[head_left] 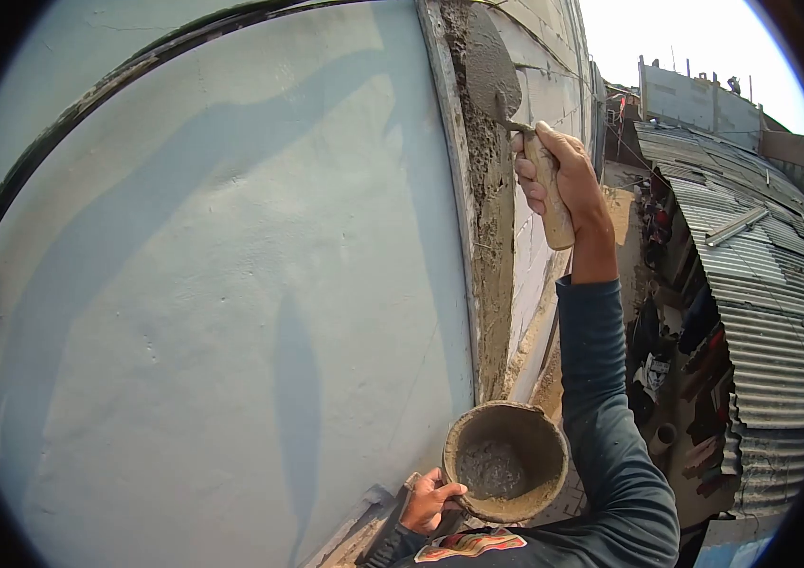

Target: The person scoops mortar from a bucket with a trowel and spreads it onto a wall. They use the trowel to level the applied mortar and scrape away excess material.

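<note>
My right hand [572, 175] is raised and wrapped around the wooden handle of a trowel [491, 71]. The trowel's grey blade lies against the upper part of a strip of wet mortar [492, 246] running down the wall's edge. Along that strip's left side stands a narrow wooden batten [447, 114]. Low in the view, my left hand [428, 502] grips the rim of a round bucket [542, 443], thumb over the edge. Grey mortar [490, 470] sits at the bottom of the bucket, and its inner wall is smeared with more.
A pale blue wall [203, 265] fills the left, with my arm's shadow on it. Block wall [549, 99] continues beyond the mortar strip. To the right, a corrugated roof [762, 293] lies below, beside a narrow, cluttered passage [648, 322]. Boards [359, 530] are near my left hand.
</note>
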`<state>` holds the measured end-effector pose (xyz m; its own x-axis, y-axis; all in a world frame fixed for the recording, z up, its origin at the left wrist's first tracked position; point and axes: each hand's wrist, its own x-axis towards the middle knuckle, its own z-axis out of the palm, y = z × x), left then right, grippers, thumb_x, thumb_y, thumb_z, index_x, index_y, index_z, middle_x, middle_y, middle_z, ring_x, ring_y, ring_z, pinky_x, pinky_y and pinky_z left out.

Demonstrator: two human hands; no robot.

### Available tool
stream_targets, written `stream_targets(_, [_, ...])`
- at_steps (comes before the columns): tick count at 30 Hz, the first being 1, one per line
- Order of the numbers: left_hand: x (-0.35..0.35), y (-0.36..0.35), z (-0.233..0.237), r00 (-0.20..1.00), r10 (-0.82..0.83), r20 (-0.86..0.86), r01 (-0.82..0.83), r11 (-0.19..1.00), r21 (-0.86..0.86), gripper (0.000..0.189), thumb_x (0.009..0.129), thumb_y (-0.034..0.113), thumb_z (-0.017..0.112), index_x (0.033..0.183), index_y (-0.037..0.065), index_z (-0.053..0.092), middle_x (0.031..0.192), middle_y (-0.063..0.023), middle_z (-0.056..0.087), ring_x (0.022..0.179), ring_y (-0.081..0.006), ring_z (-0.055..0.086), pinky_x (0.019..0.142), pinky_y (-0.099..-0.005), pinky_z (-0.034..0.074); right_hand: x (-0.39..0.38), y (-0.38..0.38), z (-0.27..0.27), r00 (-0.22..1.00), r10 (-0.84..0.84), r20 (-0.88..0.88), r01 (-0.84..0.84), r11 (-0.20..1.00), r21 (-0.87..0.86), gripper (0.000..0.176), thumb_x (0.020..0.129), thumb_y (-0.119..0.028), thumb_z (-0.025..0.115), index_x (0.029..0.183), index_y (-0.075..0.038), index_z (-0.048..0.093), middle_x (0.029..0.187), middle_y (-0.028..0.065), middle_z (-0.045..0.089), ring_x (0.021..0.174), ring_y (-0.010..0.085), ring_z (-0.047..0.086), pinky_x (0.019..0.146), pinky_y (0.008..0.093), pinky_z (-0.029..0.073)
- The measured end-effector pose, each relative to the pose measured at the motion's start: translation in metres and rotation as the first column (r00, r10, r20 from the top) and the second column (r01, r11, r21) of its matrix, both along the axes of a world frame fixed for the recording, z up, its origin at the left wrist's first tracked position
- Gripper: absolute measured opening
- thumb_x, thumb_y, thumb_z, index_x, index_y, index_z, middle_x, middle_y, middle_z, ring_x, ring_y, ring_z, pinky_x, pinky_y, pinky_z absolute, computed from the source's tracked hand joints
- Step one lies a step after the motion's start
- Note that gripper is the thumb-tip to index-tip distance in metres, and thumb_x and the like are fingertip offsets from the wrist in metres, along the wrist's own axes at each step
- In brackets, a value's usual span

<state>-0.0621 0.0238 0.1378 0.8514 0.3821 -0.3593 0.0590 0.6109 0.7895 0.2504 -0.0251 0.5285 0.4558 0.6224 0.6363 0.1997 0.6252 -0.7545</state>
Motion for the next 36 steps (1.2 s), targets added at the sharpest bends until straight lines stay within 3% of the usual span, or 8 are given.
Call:
stream_targets(4, [0.000,0.000,0.004,1.000,0.003,-0.003,-0.003,1.000,0.016,0.022,0.081,-0.001,0.068,0.099,0.002,0.056,0.088,-0.0075,0.065,0.075,-0.0165,0.067,0.066,-0.0332,0.060,0.026,0.007,0.008,0.995,-0.023,0.098,0.035,0.993,-0.116,0.036,0.101,-0.033,0.043,0.088,-0.002,0.057,0.064,0.0002,0.053,0.042,0.0057,0.046,0.035,0.0217,0.041])
stream_targets(10, [0.003,0.001,0.001,1.000,-0.004,0.027,0.003,1.000,0.005,0.023,0.081,-0.001,0.068,0.100,0.001,0.056,0.087,-0.0081,0.066,0.074,-0.0168,0.068,0.066,-0.0335,0.061,0.059,0.007,-0.017,0.999,0.017,-0.044,-0.024,0.983,-0.183,0.035,0.101,-0.034,0.043,0.089,-0.004,0.056,0.065,-0.0004,0.053,0.043,0.0059,0.045,0.035,0.0216,0.040])
stream_targets(14, [0.003,0.002,0.005,1.000,-0.024,0.016,0.024,1.000,0.004,0.023,0.080,-0.001,0.069,0.100,0.001,0.056,0.088,-0.0082,0.066,0.074,-0.0169,0.068,0.066,-0.0337,0.061,0.066,0.005,-0.024,0.952,0.257,-0.169,-0.262,0.965,-0.007,0.035,0.102,-0.035,0.039,0.095,-0.004,0.055,0.066,-0.0006,0.050,0.043,0.0056,0.044,0.034,0.0210,0.040])
stream_targets(16, [0.001,0.002,0.005,1.000,-0.026,-0.014,0.026,1.000,0.006,0.023,0.080,-0.001,0.069,0.100,0.001,0.056,0.088,-0.0083,0.066,0.074,-0.0169,0.067,0.066,-0.0336,0.061,0.063,0.011,-0.017,0.722,0.653,-0.229,-0.656,0.751,0.071,0.037,0.102,-0.037,0.037,0.095,-0.005,0.055,0.066,-0.0016,0.047,0.044,0.0046,0.044,0.033,0.0200,0.040])
stream_targets(22, [0.003,0.003,0.008,1.000,-0.018,-0.015,0.018,1.000,0.006,0.022,0.081,-0.001,0.069,0.099,0.001,0.057,0.088,-0.0080,0.066,0.075,-0.0164,0.067,0.065,-0.0330,0.060,0.038,0.015,-0.022,0.651,0.728,-0.214,-0.751,0.658,-0.049,0.040,0.102,-0.039,0.035,0.095,-0.006,0.055,0.065,-0.0021,0.045,0.042,0.0040,0.041,0.032,0.0196,0.040])
stream_targets(27, [0.006,0.008,0.009,0.999,-0.047,-0.026,0.047,0.999,0.009,0.022,0.081,-0.004,0.067,0.100,0.000,0.057,0.089,-0.0081,0.066,0.075,-0.0160,0.067,0.066,-0.0329,0.061,0.019,0.021,-0.032,0.732,0.614,-0.296,-0.656,0.752,-0.063,0.042,0.102,-0.042,0.035,0.093,-0.006,0.054,0.063,-0.0018,0.043,0.040,0.0060,0.040,0.032,0.0225,0.040])
stream_targets(30, [0.008,0.007,0.006,0.999,-0.042,-0.016,0.042,0.999,-0.011,0.022,0.081,-0.005,0.067,0.100,0.000,0.057,0.088,-0.0081,0.066,0.075,-0.0163,0.067,0.066,-0.0331,0.061,0.011,0.021,-0.047,0.665,0.683,-0.303,-0.721,0.692,-0.023,0.042,0.102,-0.043,0.036,0.093,-0.006,0.055,0.062,-0.0012,0.044,0.040,0.0066,0.039,0.033,0.0229,0.040])
stream_targets(36, [0.006,0.003,0.004,1.000,-0.022,-0.021,0.022,1.000,0.000,0.021,0.081,-0.004,0.066,0.099,-0.001,0.057,0.089,-0.0085,0.066,0.076,-0.0164,0.067,0.067,-0.0321,0.061,0.023,-0.009,-0.057,0.719,0.638,-0.274,-0.658,0.753,0.027,0.039,0.103,-0.035,0.034,0.094,-0.003,0.055,0.062,0.0008,0.048,0.041,0.0070,0.046,0.029,0.0214,0.038])
